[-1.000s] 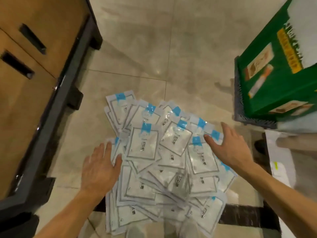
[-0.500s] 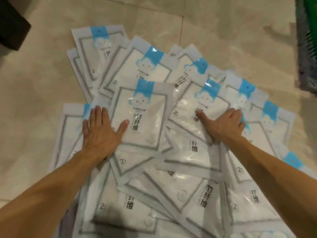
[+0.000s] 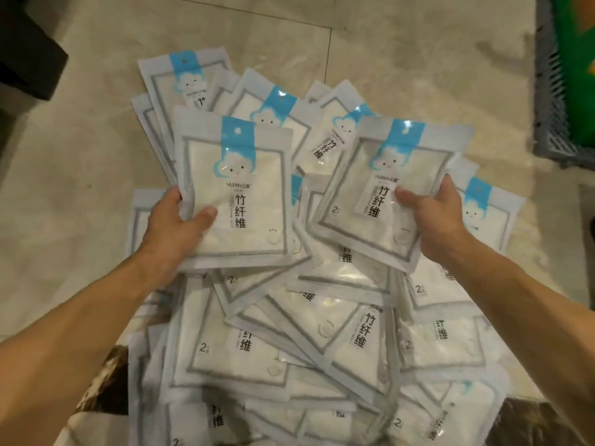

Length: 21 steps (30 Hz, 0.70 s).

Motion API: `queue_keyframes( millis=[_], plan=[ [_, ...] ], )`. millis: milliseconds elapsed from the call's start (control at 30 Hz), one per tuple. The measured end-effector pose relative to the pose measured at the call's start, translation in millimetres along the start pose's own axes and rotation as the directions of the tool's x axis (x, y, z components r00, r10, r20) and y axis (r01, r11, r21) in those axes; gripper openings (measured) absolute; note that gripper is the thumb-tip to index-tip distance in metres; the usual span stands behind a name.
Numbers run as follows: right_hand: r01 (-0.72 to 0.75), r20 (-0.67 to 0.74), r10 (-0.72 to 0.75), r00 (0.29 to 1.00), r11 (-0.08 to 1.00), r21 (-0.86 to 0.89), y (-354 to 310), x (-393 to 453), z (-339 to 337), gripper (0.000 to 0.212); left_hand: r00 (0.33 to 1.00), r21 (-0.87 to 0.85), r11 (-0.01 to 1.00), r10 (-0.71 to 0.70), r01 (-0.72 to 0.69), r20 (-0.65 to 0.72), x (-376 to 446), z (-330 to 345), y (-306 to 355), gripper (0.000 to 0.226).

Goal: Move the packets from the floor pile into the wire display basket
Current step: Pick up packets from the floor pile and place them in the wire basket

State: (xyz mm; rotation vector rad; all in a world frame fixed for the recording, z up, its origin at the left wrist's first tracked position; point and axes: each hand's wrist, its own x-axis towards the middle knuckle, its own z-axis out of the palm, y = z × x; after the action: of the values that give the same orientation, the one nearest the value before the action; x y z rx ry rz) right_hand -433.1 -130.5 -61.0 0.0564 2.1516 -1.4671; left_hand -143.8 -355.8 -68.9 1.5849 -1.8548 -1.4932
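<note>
A pile of several white packets (image 3: 322, 333) with blue cloud labels is spread over the tiled floor. My left hand (image 3: 174, 226) grips one packet (image 3: 244, 175) by its lower left edge, thumb on top, lifted a little above the pile. Another packet (image 3: 386, 169), tilted to the right, is held by my right hand (image 3: 434, 217) at its lower right side. The wire display basket does not show for certain; only a grey lattice crate is at the upper right.
A grey lattice crate (image 3: 553, 101) holding a green box (image 3: 579, 59) stands at the upper right. A dark furniture foot (image 3: 25, 56) sits at the upper left. Beige floor tiles (image 3: 80, 156) lie to the left of the pile.
Both hands lay flat on the pile before; now each has closed on a packet and raised it off the pile. The camera has come closer to the floor.
</note>
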Motion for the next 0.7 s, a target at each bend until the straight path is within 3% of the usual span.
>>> queue_keyframes(
  millis=[300,500,700],
  plan=[
    [-0.005,0.222,0.012,0.975,0.999,-0.033,-174,-106,-58,0.043,0.998,-0.218,0.975,-0.041,0.048,0.036,-89,-96,143,0.028],
    [-0.015,0.382,0.029,0.924,0.999,-0.042,-358,-212,-82,0.038,0.997,-0.27,0.96,-0.073,0.069,-0.003,-172,-215,291,0.032],
    [0.045,0.537,-0.031,0.843,0.999,-0.013,-557,-341,-92,0.031,0.994,-0.332,0.943,-0.003,-0.032,-0.106,-273,-367,442,0.034]
  ],
)
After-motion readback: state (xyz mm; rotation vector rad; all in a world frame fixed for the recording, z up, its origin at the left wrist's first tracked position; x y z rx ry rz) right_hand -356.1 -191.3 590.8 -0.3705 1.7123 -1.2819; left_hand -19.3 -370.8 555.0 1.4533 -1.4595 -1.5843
